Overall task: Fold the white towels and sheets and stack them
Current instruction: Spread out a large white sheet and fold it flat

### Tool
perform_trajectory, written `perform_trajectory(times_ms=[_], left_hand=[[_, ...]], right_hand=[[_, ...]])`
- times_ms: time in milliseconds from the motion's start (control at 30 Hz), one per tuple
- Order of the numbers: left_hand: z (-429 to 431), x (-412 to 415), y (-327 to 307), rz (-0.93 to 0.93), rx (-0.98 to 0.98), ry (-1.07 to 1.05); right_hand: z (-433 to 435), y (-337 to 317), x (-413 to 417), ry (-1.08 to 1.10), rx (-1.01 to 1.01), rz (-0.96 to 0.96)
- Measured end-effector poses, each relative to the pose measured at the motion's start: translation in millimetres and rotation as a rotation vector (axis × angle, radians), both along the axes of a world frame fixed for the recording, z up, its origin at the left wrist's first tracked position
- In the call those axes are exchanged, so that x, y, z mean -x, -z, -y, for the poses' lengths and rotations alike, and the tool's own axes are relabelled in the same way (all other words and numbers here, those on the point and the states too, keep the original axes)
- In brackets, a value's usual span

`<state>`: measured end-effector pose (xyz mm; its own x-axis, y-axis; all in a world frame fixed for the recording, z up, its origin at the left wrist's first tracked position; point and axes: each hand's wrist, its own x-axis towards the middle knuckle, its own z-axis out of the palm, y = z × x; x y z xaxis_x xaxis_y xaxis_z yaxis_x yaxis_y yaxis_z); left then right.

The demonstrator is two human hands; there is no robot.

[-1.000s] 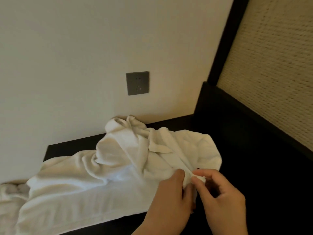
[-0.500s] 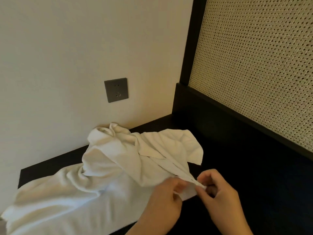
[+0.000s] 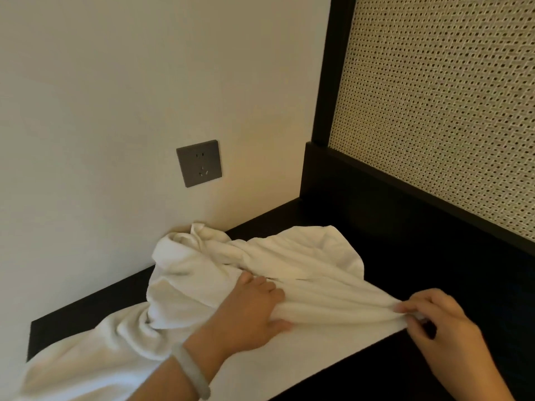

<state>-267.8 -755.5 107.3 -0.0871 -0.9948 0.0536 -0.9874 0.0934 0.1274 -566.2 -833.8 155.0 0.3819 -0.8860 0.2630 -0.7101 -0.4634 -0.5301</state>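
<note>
Two hands hold one white towel (image 3: 289, 256), set well apart along its near edge. The left hand (image 3: 252, 308), with a pale bracelet (image 3: 192, 374) on its wrist, curls its fingers into a gathered bunch of cloth near the middle. The right hand (image 3: 434, 322) pinches the towel's right end between thumb and fingertips, and the fabric is drawn in taut pleats between them. The towel lies rumpled on the dark table (image 3: 434, 270), its far part heaped against the wall below a grey socket (image 3: 199, 163). A woven panel (image 3: 448, 111) stands on the right.
</note>
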Motion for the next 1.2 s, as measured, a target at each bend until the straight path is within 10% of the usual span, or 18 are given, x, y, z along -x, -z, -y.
perform_trajectory(times_ms=[800,1200], left_hand=[[75.1,-11.8,12.5,-0.108,0.038,-0.366],[80.8,-37.4,0.3,0.448,0.125,-0.037]], right_hand=[[36.4,22.7,10.8,0.071,-0.149,0.152],[35.5,23.6,13.4,0.069,-0.127,0.168]])
